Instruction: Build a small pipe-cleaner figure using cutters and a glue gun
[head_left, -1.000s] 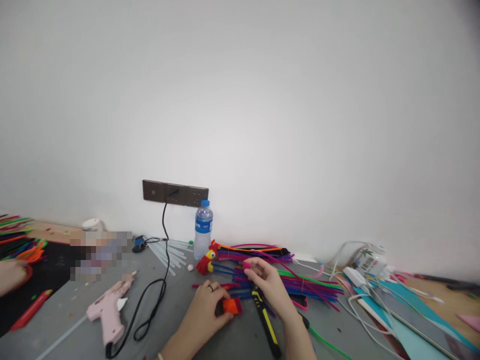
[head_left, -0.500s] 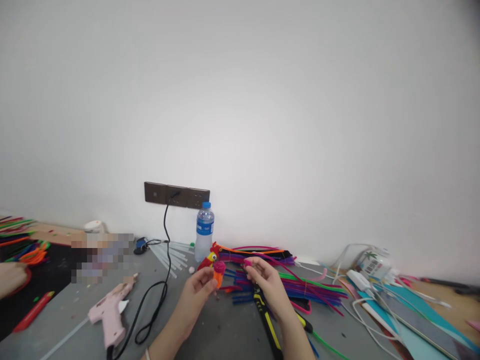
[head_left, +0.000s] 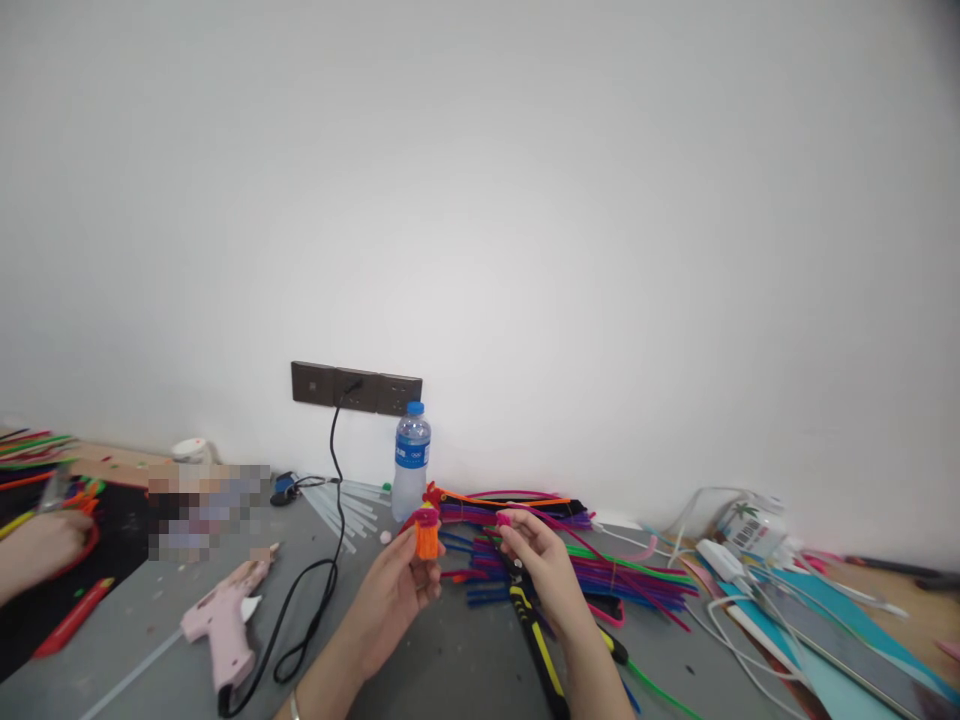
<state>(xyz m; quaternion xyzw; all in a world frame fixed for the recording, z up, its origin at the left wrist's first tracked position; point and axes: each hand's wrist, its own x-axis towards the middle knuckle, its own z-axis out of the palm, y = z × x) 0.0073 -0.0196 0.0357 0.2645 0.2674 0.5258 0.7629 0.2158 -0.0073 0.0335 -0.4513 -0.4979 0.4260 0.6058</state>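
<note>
Fingers of the left hand (head_left: 390, 590) pinch a fuzzy orange piece (head_left: 427, 540) with a magenta top, raised in front of the person in the head view. Opposite it, the right hand (head_left: 541, 560) has its thumb and fingertips drawn narrow around a small pink piece (head_left: 503, 519), so the 2 pieces are held near each other but apart. Beneath the right hand, pliers with black and yellow handles (head_left: 537, 640) lie on the gray surface (head_left: 442, 675); whether the hand touches them I cannot tell.

Just behind the orange piece, a red figure (head_left: 433, 492) is mostly hidden. A water bottle (head_left: 411, 475) with a blue cap stands upright behind that, near the wall (head_left: 562, 250). Bundles of colored pipe cleaners (head_left: 637, 580) spread behind and beside the right hand.

To the left, a pink glue gun (head_left: 229, 635) lies on its side, its black cord (head_left: 335, 560) running up to a dark socket panel (head_left: 356, 389). Clear glue sticks (head_left: 352, 510) fan out beyond the cord. At the far left, a co-worker's hand (head_left: 52, 545) works over a black mat (head_left: 124, 535), near a red tool (head_left: 71, 620). On the right, a phone (head_left: 832, 640) and white cables (head_left: 731, 640) lie over blue sheets (head_left: 862, 610).
</note>
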